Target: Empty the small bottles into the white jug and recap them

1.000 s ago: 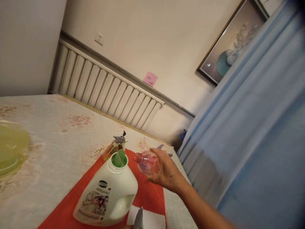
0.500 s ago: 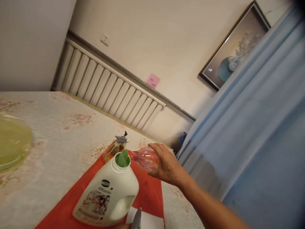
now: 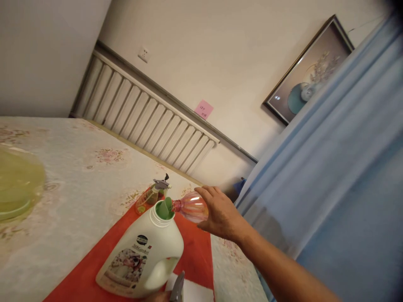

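My right hand (image 3: 220, 214) is closed around a clear pinkish plastic bottle (image 3: 192, 206), held on its side. The bottle's neck is at the open mouth of a large white detergent jug (image 3: 147, 251), beside the green spout (image 3: 165, 208) inside it. Whether the neck touches the spout, I cannot tell. The jug stands on a red cloth (image 3: 197, 241), its label facing me. Only a sliver of my left hand (image 3: 156, 297) shows at the bottom edge, by the jug's base; its fingers are mostly hidden. A grey curved piece (image 3: 177, 287) lies close to it.
Behind the jug is a clear spray bottle (image 3: 151, 198) with a grey trigger head. White paper (image 3: 197, 291) lies on the cloth. A yellow-green translucent basin (image 3: 20, 184) sits at left on the flowered tablecloth (image 3: 78, 167). A blue curtain (image 3: 340, 134) hangs at right.
The pinkish bottle in my right hand has moved slightly left, bringing its neck up to the jug's mouth. A bit more of my left hand shows. The view has shifted slightly.
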The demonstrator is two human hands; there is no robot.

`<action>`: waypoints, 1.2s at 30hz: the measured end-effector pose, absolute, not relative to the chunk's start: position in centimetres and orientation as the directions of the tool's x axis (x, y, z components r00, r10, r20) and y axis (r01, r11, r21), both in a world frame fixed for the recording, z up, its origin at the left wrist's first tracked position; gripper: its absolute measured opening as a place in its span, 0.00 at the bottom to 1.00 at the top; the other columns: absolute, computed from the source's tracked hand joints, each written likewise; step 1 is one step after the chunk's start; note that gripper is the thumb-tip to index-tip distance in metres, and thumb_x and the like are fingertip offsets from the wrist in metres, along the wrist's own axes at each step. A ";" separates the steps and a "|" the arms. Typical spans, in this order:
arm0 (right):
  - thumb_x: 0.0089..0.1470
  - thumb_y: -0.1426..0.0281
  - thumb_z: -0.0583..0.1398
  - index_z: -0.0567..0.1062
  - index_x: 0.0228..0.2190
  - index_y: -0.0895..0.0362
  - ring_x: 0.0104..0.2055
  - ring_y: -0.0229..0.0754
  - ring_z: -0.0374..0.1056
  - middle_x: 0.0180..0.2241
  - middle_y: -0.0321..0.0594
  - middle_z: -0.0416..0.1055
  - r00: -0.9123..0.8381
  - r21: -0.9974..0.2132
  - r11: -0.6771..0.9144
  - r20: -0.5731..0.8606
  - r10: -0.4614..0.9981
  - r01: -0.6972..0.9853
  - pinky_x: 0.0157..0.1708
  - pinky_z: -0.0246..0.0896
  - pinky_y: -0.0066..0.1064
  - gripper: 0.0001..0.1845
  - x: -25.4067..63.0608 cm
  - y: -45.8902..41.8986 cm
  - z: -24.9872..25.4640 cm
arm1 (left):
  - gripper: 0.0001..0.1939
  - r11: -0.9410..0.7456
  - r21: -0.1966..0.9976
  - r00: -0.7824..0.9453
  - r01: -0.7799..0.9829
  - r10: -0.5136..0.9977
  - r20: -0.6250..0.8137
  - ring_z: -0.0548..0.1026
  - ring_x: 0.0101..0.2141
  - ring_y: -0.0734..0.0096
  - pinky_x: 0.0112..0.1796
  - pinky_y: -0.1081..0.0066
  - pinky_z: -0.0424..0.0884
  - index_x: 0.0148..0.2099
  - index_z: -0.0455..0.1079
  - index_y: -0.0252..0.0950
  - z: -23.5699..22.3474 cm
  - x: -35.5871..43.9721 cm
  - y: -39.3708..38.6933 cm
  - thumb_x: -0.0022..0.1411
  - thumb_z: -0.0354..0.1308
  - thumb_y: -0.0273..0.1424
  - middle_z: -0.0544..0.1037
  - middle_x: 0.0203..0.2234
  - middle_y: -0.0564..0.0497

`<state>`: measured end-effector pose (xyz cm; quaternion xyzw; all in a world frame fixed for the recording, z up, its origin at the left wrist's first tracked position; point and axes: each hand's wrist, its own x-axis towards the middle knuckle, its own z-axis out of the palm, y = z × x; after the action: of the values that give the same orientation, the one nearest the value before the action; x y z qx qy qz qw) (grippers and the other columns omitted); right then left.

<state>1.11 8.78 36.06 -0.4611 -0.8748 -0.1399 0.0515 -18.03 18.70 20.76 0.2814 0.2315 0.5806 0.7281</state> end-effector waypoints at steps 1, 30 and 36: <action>0.39 0.72 0.68 0.62 0.56 0.54 0.53 0.51 0.59 0.53 0.46 0.64 -0.573 0.201 0.538 0.218 0.790 0.818 0.54 0.57 0.43 0.42 1.1 8.8 36.1 | 0.11 0.165 0.677 0.217 -0.717 0.976 -0.009 0.74 0.45 0.56 0.40 0.56 0.75 0.50 0.70 0.39 20.8 -18.0 18.6 0.66 0.56 0.34 0.76 0.46 0.48; 0.41 0.73 0.65 0.61 0.58 0.58 0.53 0.51 0.58 0.54 0.48 0.64 -0.591 0.336 0.521 0.156 0.791 0.785 0.54 0.58 0.43 0.41 0.7 8.6 37.6 | 0.15 0.295 0.573 0.420 -0.764 0.902 0.096 0.75 0.45 0.57 0.42 0.57 0.74 0.52 0.69 0.35 16.8 -16.1 17.0 0.69 0.52 0.36 0.75 0.46 0.48; 0.42 0.73 0.65 0.60 0.58 0.57 0.52 0.52 0.58 0.53 0.48 0.64 -0.601 0.375 0.520 0.139 0.787 0.767 0.52 0.58 0.44 0.41 0.4 8.5 37.9 | 0.15 0.405 0.620 0.590 -0.672 0.799 0.117 0.77 0.40 0.57 0.36 0.60 0.75 0.48 0.71 0.39 12.4 -12.8 9.4 0.68 0.50 0.41 0.77 0.36 0.53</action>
<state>0.45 8.48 37.90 -0.4458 -0.8716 -0.2026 -0.0242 -12.83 9.36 12.43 0.3197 0.0993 0.4420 0.8322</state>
